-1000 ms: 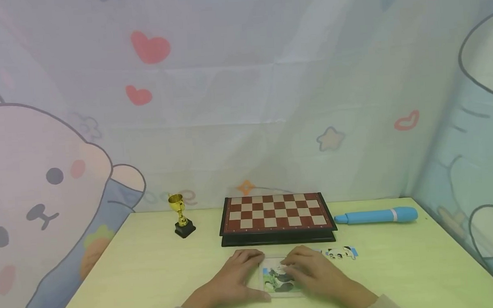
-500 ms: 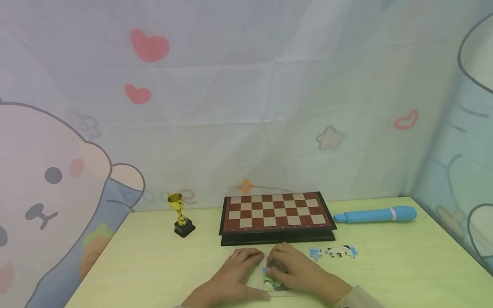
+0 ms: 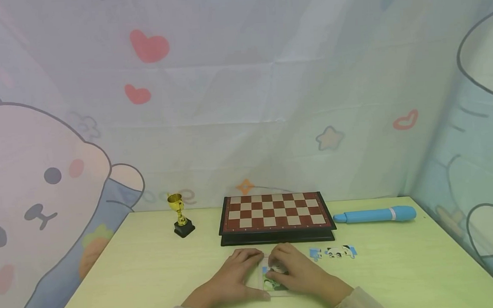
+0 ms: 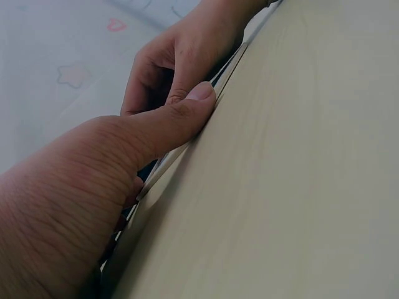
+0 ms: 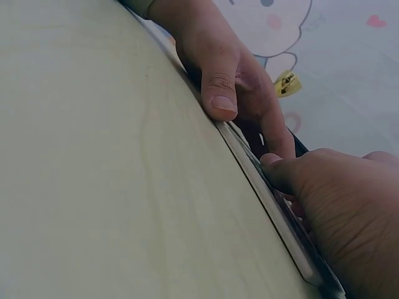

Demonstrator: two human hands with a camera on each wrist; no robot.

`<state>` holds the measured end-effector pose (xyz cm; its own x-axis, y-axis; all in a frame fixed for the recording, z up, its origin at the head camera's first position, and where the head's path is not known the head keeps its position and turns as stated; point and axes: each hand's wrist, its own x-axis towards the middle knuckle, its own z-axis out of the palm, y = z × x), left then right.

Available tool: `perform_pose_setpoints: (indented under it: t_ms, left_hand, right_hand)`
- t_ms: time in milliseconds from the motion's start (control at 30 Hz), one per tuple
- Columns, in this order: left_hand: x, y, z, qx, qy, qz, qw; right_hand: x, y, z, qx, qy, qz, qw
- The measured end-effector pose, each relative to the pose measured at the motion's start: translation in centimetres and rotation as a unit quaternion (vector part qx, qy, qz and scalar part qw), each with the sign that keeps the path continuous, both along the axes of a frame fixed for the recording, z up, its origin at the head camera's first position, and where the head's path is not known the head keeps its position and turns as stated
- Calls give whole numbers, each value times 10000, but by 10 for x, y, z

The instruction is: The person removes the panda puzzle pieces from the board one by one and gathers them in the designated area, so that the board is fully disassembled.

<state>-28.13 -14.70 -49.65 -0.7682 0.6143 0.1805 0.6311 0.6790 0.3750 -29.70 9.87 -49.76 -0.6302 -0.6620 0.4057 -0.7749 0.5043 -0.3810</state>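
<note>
A small panda jigsaw puzzle [image 3: 271, 283] lies in a pale, shallow tray [image 3: 261, 279] at the table's near middle. My left hand [image 3: 235, 280] grips the tray's left side, with its thumb along the near edge and its fingers at the far left corner. Over the right half of the puzzle, my right hand [image 3: 298, 272] has its fingers curled and seems to pinch a puzzle piece [image 3: 279, 268] between thumb and fingers; the hand covers most of it. Two loose spots of pieces lie to the right: a blue piece [image 3: 315, 254] and black-and-white panda pieces [image 3: 340, 252].
A checkered board box [image 3: 276, 213] stands just beyond the hands. To its left is a small gold trophy [image 3: 180, 215] on a black base, and to its right lies a blue pen-like toy [image 3: 375, 215]. A cartoon-printed cloth [image 3: 244, 103] hangs behind the table.
My right hand has shifted left over the puzzle and curled its fingers, uncovering the loose blue piece. In the last half second it has barely moved. My left hand stays on the tray.
</note>
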Motion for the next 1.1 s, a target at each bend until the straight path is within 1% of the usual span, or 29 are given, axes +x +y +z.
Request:
perform_pose_setpoints:
  t_ms: [200,467,567,667,733,800,900,1000,1100]
  left_hand:
    - [1,0,1,-14,-28,-24,10000]
    - [2,1,4,4,-154,25,9999]
    - [2,1,3,-19,-120,-8,9999]
    - [1,0,2,-48,-100,-23,9999]
    - [1,0,2,-54,-92,-26,9999]
    - [1,0,2,-48,-103,-25,9999]
    - [0,0,1,-66,-93,-21,9999]
    - [0,0,0,-77,-70,-19,9999]
    - [0,0,0,-59,-78,-3,10000]
  right_hand:
    - [-1,1,-2,-42,-3,12,10000]
    - [-1,1,-1,-57,10,55,10000]
    - [-1,1,-2,-81,11,55,10000]
    - [-2,1,-3,-127,-85,42,9999]
    - [-2,2,-4,-180,-229,42,9996]
    - [-2,2,-4,-261,-372,110,9989]
    - [-2,3,-4,-408,-507,328,9973]
    - [-1,2,-3,-533,-522,571,9956]
    - [0,2,-2,-586,-578,678,9943]
